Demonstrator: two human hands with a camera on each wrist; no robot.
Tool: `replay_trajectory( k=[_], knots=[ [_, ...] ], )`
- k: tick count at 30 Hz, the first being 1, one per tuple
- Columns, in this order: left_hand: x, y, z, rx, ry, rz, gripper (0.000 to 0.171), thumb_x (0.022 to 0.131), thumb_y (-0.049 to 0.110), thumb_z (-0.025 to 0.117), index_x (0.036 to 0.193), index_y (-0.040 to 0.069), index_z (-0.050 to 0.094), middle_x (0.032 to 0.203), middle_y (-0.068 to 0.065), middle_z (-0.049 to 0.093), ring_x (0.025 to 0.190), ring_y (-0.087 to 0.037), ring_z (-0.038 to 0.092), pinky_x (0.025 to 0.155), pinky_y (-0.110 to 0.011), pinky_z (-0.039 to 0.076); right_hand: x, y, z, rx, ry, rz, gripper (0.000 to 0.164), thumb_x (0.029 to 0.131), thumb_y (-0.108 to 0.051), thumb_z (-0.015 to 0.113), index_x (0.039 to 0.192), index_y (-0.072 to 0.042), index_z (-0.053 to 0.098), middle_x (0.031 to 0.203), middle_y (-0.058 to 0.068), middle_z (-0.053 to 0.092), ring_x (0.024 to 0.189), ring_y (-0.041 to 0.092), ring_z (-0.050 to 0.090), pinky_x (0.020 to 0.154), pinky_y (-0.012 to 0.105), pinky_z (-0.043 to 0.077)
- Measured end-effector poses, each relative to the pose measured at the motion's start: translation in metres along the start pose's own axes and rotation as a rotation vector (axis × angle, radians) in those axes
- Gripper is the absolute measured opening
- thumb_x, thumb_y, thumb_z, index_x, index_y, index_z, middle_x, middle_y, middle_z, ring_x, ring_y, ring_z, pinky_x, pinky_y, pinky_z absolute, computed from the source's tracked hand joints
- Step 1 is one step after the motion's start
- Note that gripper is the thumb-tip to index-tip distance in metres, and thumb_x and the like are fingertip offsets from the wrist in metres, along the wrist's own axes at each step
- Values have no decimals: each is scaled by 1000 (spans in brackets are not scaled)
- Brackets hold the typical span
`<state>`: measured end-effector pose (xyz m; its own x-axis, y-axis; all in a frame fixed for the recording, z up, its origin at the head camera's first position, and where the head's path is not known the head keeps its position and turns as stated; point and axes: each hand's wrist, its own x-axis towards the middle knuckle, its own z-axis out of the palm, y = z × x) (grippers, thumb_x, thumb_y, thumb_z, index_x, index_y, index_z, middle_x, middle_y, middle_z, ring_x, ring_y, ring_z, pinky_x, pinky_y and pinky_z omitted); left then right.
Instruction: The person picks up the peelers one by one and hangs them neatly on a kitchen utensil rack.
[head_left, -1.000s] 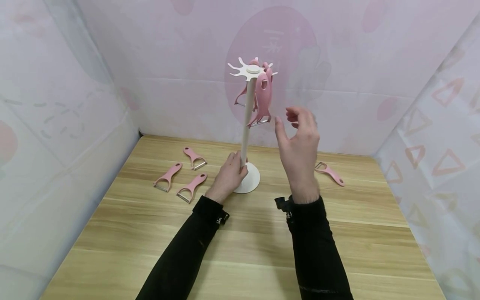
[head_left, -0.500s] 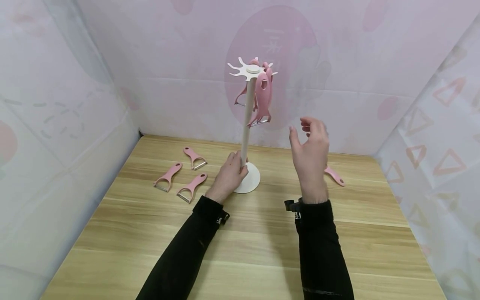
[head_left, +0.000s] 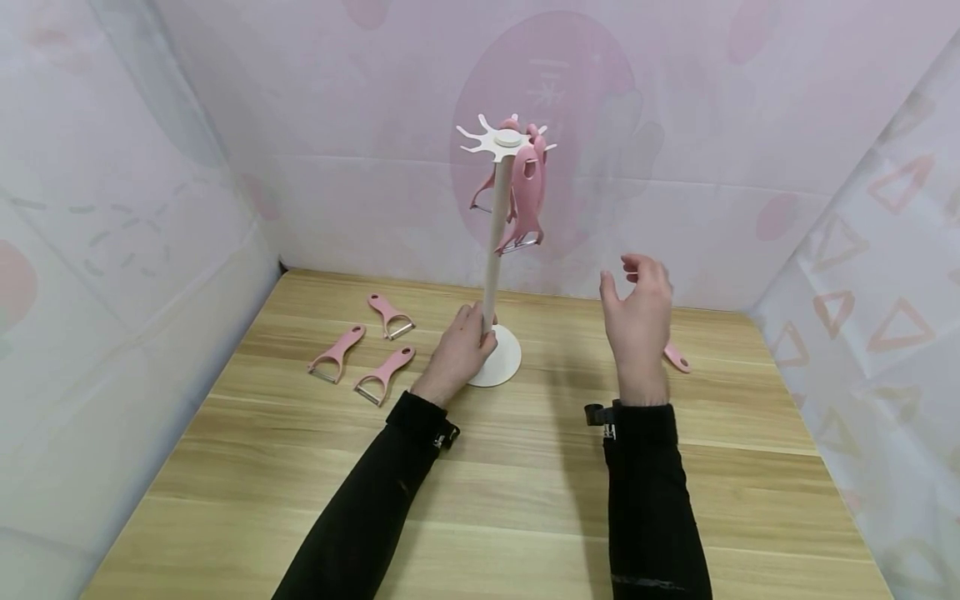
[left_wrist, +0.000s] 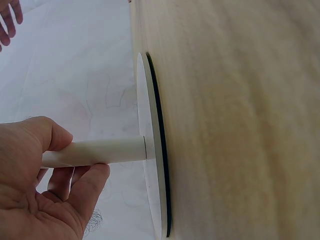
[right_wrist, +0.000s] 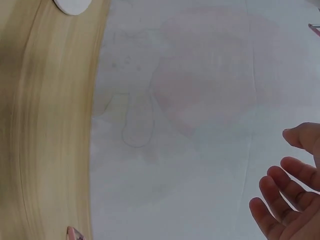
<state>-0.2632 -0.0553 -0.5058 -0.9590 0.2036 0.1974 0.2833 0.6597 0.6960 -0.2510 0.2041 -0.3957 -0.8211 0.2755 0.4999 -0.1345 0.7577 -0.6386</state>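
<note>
Holding wht stand (head_left: 494, 258) low: L hand (head_left: 456, 352); rnd base (head_left: 506, 367), splayed hooks (head_left: 489, 144), pink peelers (head_left: 529, 193) hung; R hand (head_left: 640, 321) grip wide.

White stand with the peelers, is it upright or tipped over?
Upright: the pole rises from the round base, which rests on the table, and pink peelers hang from the hooked top.

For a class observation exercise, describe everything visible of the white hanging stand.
The white hanging stand has a round, flat base with a dark layer beneath, a slim pole and narrow hooks radiating around a small disc at the top. It looks smooth, like painted metal or plastic. It stands upright on the wood-grain table. Pink peelers hang from hooks at the right and back; overlap hides their number. Left-side hooks are bare. The left hand grips the pole just above the base.
</note>
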Motion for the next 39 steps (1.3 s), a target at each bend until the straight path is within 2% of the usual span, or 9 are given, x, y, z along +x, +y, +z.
replay_trajectory(
  k=[13,20,28,39],
  knots=[
    [0,1,0,10,5,7,20,104,20,55,122,12,56,102,-5,47,85,-22,52,73,-37,49,3,37,6,-73,-65,89,46,100,-31,66,138,-5,59,132,13,59,119,29,55,97,44,49],
    [0,0,0,16,6,1,18,104,20,54,120,15,55,103,-5,47,84,-22,52,72,-37,49,5,58,6,-99,-137,165,52,101,-32,65,144,-5,55,137,14,56,123,31,52,102,47,48],
    [0,1,-1,13,-1,-2,18,104,20,54,121,14,55,102,-5,46,84,-22,52,72,-37,50,5,77,7,-151,-191,226,57,99,-34,67,145,-3,54,137,17,56,126,37,50,102,55,45],
    [0,5,-2,14,6,-11,17,104,19,55,120,14,55,102,-6,46,85,-23,52,74,-39,49,3,94,8,-266,-324,309,62,99,-36,65,149,-1,51,147,25,48,133,49,41,102,70,36]
  ],
)
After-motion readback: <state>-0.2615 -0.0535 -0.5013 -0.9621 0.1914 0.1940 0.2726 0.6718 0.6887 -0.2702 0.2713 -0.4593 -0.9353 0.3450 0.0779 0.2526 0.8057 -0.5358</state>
